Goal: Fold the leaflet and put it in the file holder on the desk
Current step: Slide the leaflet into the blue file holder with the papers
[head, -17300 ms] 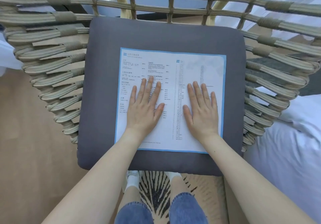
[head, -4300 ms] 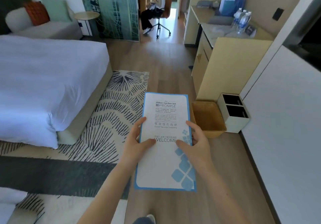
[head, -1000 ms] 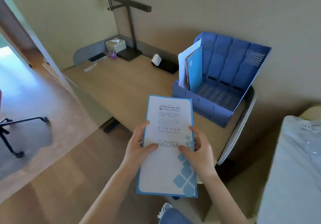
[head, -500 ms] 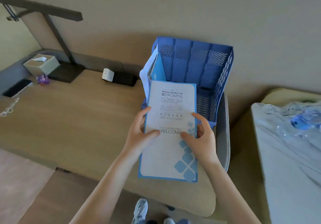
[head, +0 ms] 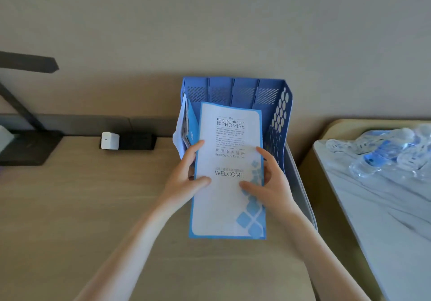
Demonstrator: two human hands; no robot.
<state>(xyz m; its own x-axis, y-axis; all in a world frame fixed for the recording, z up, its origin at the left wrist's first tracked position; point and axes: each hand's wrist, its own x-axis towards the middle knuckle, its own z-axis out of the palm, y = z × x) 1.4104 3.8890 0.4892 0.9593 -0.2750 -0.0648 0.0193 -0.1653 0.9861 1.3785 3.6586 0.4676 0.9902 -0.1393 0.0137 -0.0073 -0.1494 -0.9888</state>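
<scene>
Blue-bordered folded white paper leaflet [head: 229,174] pinched in left hand [head: 184,181] and right hand [head: 270,186] grips, over blue plastic file holder [head: 277,114] at worktop [head: 81,207] back-right corner.

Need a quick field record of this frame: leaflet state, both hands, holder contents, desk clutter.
leaflet: folded leaflet, cover up, WELCOME readable, held above the desk in front of the holder
left hand: left hand grips the leaflet's left edge, thumb on the cover
right hand: right hand grips the right edge, thumb on the cover
file holder: blue file holder against the wall; papers in its leftmost slot; other slots partly hidden
desk: wooden desk; white charger in a socket, lamp base at left
</scene>
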